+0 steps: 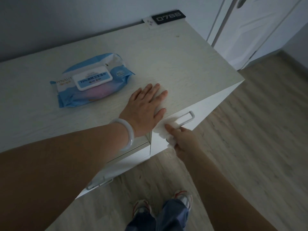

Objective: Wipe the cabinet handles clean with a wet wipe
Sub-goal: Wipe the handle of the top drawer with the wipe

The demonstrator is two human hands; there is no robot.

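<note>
Two hands work at the centre of the frame; the left hand lies flat, fingers straight, on the pale cabinet top, a white bangle on its wrist; the right hand, just below it, grips a bunched white wet wipe and presses it against the left end of the metal handle on the cabinet front; a second handle shows lower left of centre; the blue wipes pack lies on the top at the upper left, lid closed; a black number plate sits at the top centre.
</note>
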